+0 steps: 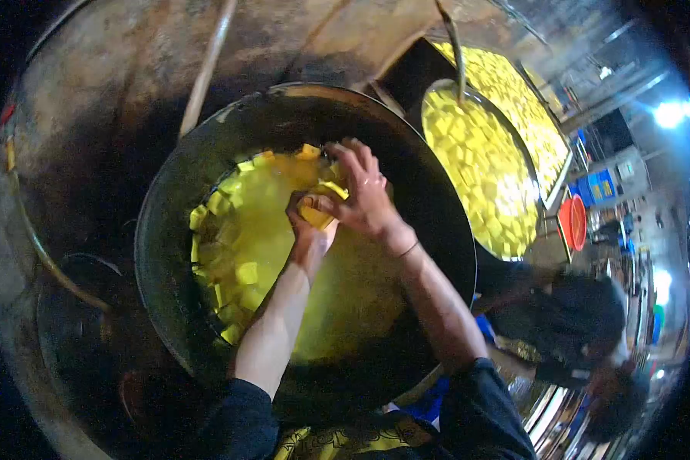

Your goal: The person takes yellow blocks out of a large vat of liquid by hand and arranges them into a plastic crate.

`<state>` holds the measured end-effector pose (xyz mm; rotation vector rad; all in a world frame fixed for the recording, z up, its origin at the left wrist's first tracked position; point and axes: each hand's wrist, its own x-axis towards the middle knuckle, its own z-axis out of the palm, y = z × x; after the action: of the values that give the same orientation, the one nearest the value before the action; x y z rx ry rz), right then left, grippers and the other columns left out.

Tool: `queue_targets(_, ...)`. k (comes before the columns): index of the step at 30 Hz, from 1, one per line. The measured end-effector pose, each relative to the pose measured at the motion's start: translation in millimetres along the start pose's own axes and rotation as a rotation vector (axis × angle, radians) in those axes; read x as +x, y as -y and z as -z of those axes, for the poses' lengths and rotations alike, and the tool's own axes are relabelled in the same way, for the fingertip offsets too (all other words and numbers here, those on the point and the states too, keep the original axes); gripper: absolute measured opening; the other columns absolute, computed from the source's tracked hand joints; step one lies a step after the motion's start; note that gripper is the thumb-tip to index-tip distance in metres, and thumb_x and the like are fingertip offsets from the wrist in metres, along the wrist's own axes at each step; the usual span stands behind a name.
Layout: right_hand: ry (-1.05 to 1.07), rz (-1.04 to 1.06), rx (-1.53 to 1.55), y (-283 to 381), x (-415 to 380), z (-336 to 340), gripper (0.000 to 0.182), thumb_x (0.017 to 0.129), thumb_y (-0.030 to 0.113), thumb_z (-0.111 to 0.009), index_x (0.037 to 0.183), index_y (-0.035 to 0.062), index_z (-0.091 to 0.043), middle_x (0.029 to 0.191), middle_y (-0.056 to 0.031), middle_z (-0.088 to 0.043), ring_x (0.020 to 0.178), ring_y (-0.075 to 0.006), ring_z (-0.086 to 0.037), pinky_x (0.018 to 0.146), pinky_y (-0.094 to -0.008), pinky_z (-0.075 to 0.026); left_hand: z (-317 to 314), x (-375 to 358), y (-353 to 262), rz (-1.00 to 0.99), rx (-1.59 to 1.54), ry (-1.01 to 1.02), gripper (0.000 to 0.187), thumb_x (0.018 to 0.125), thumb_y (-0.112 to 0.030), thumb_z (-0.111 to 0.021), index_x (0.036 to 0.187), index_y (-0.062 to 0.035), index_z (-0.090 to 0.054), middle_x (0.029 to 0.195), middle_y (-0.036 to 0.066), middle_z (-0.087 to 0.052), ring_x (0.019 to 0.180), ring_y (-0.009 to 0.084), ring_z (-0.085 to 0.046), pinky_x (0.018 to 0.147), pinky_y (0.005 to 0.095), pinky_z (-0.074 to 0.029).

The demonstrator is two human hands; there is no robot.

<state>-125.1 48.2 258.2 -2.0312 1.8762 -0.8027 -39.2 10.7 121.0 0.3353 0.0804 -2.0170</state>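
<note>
A large dark wok (pixel 155 264) in front of me holds cloudy yellow liquid (pixel 337 307). Yellow tofu blocks (pixel 221 203) crowd its left and far sides. My left hand (pixel 308 230) is over the liquid near the wok's middle, its fingers closed round a yellow tofu block (pixel 319 217). Just to the right, my right hand (pixel 366 192) has its fingers stretched out and apart, with its thumb reaching towards the left hand. Another yellow piece (pixel 333 188) shows between the two hands, partly covered by them.
Right of the wok stands a round vessel (pixel 479 165) full of yellow blocks, and beyond it a wide tray (pixel 506 100) of more. A wooden handle (pixel 205 73) leans at the wok's far rim. A person (pixel 563 322) is close on the right, near a red basin (pixel 573 222).
</note>
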Motion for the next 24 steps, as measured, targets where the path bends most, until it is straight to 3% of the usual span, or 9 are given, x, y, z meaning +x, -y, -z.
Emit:
queue_targets(3, 0.231, -0.273, -0.019, -29, -23, 38, 0.1, 0.064, 0.046, -0.074, 0.142, 0.0099, -0.024, 0.134, -0.0196, -0.037, 0.128, -0.0272, -0.033, 0.107, -0.0374, -0.026, -50, -28, 25, 0.281, 0.308, 0.031, 0.039, 0.086, -0.042, -0.044, 0.102, -0.0104, -0.058, 0.097, 0.006, -0.062, 0.084, 0.0179, -0.062, 0.078, 0.0349, -0.051)
queue_targets(4, 0.32, -0.276, 0.532, -37, -39, 54, 0.106, 0.06, 0.051, -0.074, 0.14, 0.0036, -0.025, 0.141, -0.0237, -0.027, 0.131, -0.033, -0.029, 0.106, -0.0442, -0.027, -79, -42, 43, 0.252, 0.33, -0.049, 0.042, 0.087, -0.046, -0.041, 0.101, -0.0098, -0.058, 0.096, 0.007, -0.062, 0.084, 0.0183, -0.061, 0.077, 0.0346, -0.05)
queue_targets(7, 0.272, -0.233, 0.955, -14, -111, 119, 0.081, 0.067, 0.037, -0.069, 0.131, 0.0001, -0.037, 0.118, -0.0104, -0.05, 0.111, -0.0187, -0.048, 0.097, -0.0302, -0.036, -156, -108, 87, 0.337, 0.503, 0.011, 0.052, 0.09, -0.051, -0.036, 0.098, -0.0035, -0.056, 0.099, 0.013, -0.06, 0.086, 0.0231, -0.06, 0.081, 0.0347, -0.047)
queue_targets(12, -0.299, -0.442, 0.927, 9, -294, 177, 0.088, 0.067, 0.049, -0.069, 0.13, -0.0029, -0.038, 0.126, -0.0142, -0.051, 0.114, -0.0253, -0.051, 0.098, -0.0385, -0.04, -141, -198, 200, 0.087, 1.283, 0.444, 0.071, 0.087, -0.054, -0.044, 0.128, 0.0045, -0.039, 0.129, 0.029, -0.039, 0.119, 0.0397, -0.039, 0.102, 0.0435, -0.029)
queue_targets(14, -0.531, -0.542, 1.063, -1, -397, 150, 0.09, 0.067, 0.05, -0.069, 0.132, -0.0021, -0.036, 0.128, -0.0136, -0.049, 0.116, -0.0261, -0.049, 0.101, -0.0395, -0.038, -131, -233, 211, 0.151, 1.613, 0.655, 0.085, 0.08, -0.059, -0.052, 0.137, -0.0001, -0.029, 0.142, 0.028, -0.021, 0.133, 0.042, -0.019, 0.103, 0.0615, -0.015)
queue_targets(15, -0.614, -0.612, 1.167, -12, -444, 128, 0.091, 0.066, 0.051, -0.069, 0.133, -0.0016, -0.036, 0.129, -0.0133, -0.048, 0.117, -0.0265, -0.049, 0.102, -0.04, -0.037, -119, -239, 213, -0.066, 1.813, 0.767, 0.087, 0.079, -0.053, -0.059, 0.137, 0.004, -0.028, 0.138, 0.03, -0.028, 0.132, 0.0414, -0.022, 0.108, 0.0458, -0.019)
queue_targets(17, -0.631, -0.833, 1.395, -44, -510, 81, 0.076, 0.072, 0.039, -0.066, 0.13, -0.0019, -0.04, 0.127, -0.0138, -0.05, 0.115, -0.0286, -0.05, 0.101, -0.041, -0.038, -96, -230, 212, -0.335, 2.047, 0.945, 0.084, 0.073, -0.045, -0.065, 0.137, -0.004, -0.031, 0.143, 0.024, -0.021, 0.132, 0.0438, -0.019, 0.101, 0.0665, -0.013)
queue_targets(20, -0.767, -1.167, 1.737, -68, -587, 2, 0.054, 0.08, 0.029, -0.057, 0.123, -0.0023, -0.046, 0.111, -0.0176, -0.059, 0.102, -0.0306, -0.059, 0.088, -0.045, -0.048, -56, -218, 213, -0.39, 1.966, 1.096, 0.084, 0.068, -0.028, -0.069, 0.139, -0.0063, -0.03, 0.144, 0.023, -0.02, 0.131, 0.0448, -0.021, 0.105, 0.0571, -0.019)
queue_targets(24, -0.397, -1.571, 0.918, -109, -672, -82, 0.055, 0.076, 0.047, -0.06, 0.112, 0.004, -0.06, 0.102, -0.0111, -0.065, 0.087, -0.0258, -0.065, 0.078, -0.04, -0.052, -61, -225, 217, -0.371, 2.005, 1.087, 0.084, 0.072, -0.02, -0.071, 0.142, -0.0085, -0.026, 0.146, 0.021, -0.019, 0.134, 0.0388, -0.021, 0.109, 0.0439, -0.023)
